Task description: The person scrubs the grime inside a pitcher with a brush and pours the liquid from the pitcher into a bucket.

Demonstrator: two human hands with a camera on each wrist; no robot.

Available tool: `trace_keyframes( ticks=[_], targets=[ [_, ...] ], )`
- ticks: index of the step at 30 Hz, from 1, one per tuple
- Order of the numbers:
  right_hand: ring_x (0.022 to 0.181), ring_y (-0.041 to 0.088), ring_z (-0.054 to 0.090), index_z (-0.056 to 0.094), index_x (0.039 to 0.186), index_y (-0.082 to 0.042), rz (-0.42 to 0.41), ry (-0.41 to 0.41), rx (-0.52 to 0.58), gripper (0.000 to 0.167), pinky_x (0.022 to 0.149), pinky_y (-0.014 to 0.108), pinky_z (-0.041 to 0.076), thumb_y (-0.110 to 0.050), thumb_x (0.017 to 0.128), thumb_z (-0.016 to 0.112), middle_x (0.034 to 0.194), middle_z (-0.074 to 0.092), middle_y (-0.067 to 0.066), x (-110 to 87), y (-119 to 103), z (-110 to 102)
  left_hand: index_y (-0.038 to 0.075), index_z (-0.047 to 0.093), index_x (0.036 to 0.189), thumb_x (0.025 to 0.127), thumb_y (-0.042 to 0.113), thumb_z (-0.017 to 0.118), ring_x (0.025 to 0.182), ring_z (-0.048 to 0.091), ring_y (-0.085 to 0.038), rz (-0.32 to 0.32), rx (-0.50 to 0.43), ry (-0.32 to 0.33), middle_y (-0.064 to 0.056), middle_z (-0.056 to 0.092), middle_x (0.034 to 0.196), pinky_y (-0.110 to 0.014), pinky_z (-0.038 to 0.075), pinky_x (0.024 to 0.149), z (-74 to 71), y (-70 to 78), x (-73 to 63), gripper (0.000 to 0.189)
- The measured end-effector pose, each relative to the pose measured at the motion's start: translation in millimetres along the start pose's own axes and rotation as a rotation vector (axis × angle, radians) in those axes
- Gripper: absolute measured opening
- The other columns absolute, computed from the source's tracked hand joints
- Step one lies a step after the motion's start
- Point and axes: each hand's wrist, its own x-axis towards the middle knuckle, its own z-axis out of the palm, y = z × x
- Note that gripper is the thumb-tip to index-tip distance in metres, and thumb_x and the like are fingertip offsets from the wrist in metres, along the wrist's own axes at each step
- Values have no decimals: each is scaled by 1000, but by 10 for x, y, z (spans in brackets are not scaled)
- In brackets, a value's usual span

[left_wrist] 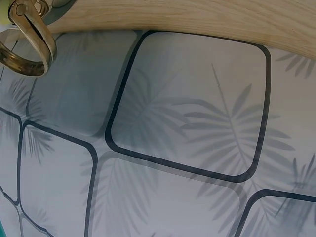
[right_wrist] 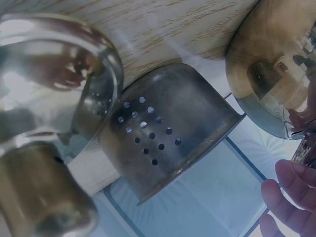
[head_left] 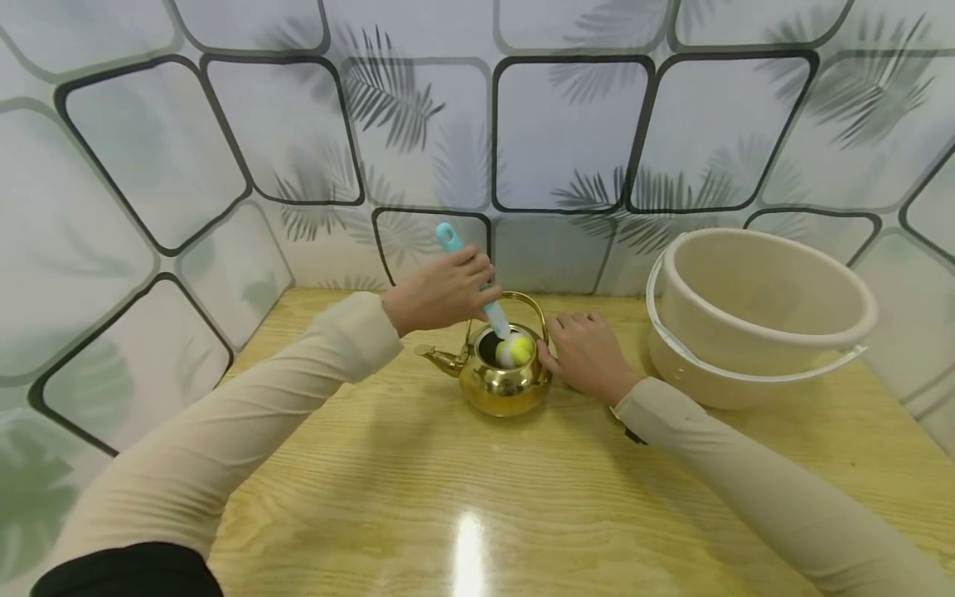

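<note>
A shiny gold kettle (head_left: 503, 390) stands on the wooden table, its spout pointing left and its hoop handle (left_wrist: 37, 42) raised. My left hand (head_left: 443, 290) grips the light blue handle of a sponge brush (head_left: 495, 317) from above. The yellow and white sponge head (head_left: 515, 350) sits in the kettle's open mouth. My right hand (head_left: 589, 352) holds the kettle at its right side, near the base of the handle, thumb toward the front. In the right wrist view, a perforated metal strainer (right_wrist: 168, 128) lies on its side beside a gold lid (right_wrist: 59, 74) with a knob.
Two cream buckets (head_left: 768, 323), one nested in the other with a white bail handle, stand at the right of the table (head_left: 418, 497). A patterned wall covering (head_left: 567, 133) rises directly behind and at the sides.
</note>
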Motion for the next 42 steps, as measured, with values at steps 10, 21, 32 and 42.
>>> trace_keyframes(
  ticks=[10, 21, 32, 42],
  targets=[
    [48, 20, 51, 51, 71, -7, 6, -5, 11, 27, 47, 31, 34, -28, 84, 61, 58, 51, 4, -3, -2, -32, 16, 58, 98, 88, 55, 48, 92, 54, -20, 94, -94, -33, -3, 65, 97, -33, 37, 88, -5, -90, 60, 42],
    [46, 19, 49, 50, 71, -7, 2, 6, 17, 26, 46, 31, 33, -28, 84, 60, 56, 49, 3, -10, 21, -29, 17, 61, 105, 89, 58, 43, 97, 54, -20, 246, -48, -96, -2, 66, 104, -32, 35, 90, -88, -225, 188, 47],
    [45, 18, 47, 51, 71, -7, -6, 18, -1, 27, 46, 30, 32, -28, 84, 60, 55, 47, 3, -12, 16, 5, 19, 64, 109, 89, 57, 45, 109, 54, -19, 351, 52, -145, -1, 66, 111, -32, 34, 94, -200, -294, 318, 47],
    [46, 19, 49, 53, 72, -7, -6, 12, 0, 25, 46, 31, 34, -28, 84, 60, 57, 50, 4, 1, -1, -18, 17, 63, 101, 88, 55, 48, 99, 55, -19, 261, 64, -117, -1, 65, 102, -30, 34, 92, -131, -283, 266, 43]
  ],
)
